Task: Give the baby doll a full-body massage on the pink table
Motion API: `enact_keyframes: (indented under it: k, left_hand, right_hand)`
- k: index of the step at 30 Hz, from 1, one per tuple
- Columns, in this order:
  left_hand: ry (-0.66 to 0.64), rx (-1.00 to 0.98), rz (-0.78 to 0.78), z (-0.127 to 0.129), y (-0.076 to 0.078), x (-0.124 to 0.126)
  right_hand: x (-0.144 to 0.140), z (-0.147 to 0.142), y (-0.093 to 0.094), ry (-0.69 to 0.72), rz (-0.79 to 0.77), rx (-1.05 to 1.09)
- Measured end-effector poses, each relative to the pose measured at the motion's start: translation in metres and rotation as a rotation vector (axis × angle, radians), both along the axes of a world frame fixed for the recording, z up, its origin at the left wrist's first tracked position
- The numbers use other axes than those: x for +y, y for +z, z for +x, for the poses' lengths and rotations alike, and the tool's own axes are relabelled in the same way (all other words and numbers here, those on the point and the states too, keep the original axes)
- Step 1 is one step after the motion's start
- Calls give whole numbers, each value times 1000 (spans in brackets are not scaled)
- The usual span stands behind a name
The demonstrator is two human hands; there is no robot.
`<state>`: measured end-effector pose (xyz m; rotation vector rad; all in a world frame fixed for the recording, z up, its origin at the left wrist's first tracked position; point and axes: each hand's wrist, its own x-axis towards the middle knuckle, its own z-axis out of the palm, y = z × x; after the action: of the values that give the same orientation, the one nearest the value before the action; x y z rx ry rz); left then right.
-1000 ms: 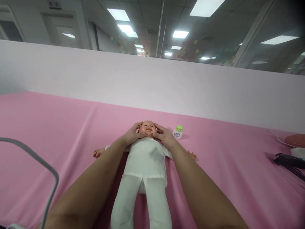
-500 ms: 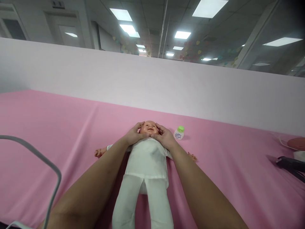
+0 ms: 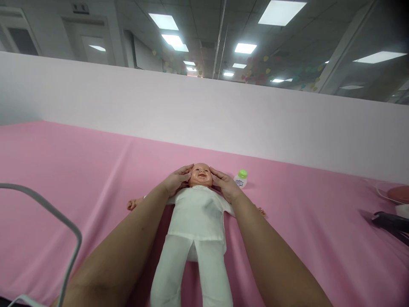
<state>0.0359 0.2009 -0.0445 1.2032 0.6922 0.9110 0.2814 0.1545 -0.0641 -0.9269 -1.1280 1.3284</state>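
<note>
A baby doll [image 3: 196, 221] in white clothes lies on its back on the pink sheet [image 3: 79, 179], head away from me. My left hand [image 3: 175, 181] rests against the left side of the doll's head [image 3: 200, 175], fingers along the cheek. My right hand [image 3: 225, 186] presses the other side of the head the same way. Both hands cup the head between them. The doll's arms stick out sideways under my forearms.
A small white bottle with a green cap [image 3: 240, 178] stands just right of the doll's head. A dark device [image 3: 391, 222] and a pinkish object [image 3: 401, 195] lie at the right edge. A grey cable [image 3: 54, 221] loops at the lower left. A pale wall [image 3: 204, 115] backs the sheet.
My thumbs met under the doll's chin half a second ago; now both hands have slid outward and up to the sides of the head.
</note>
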Motion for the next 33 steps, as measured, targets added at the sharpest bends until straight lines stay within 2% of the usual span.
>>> enact_keyframes:
  k: [4, 8, 11, 15, 19, 24, 30, 33]
  left_hand:
    - [32, 31, 31, 3, 1, -3]
    - [49, 130, 214, 6, 1, -6]
    - [111, 256, 338, 8, 0, -6]
    - [139, 328, 377, 11, 0, -7]
    - [153, 330, 371, 10, 1, -8]
    - [144, 250, 316, 6, 0, -7]
    - [11, 9, 96, 4, -3, -6]
    - [-7, -32, 39, 3, -2, -5]
  right_hand:
    - [-2, -7, 6, -11, 57, -14]
    - [-4, -15, 12, -60, 160, -162]
    - [-3, -21, 12, -126, 159, -270]
    - [-2, -26, 11, -223, 145, -346]
    - [-7, -27, 15, -210, 135, -336]
    - [-11, -21, 19, -112, 128, -239]
    - [-7, -10, 10, 29, 111, -70]
    - [-3, -6, 4, 59, 47, -17]
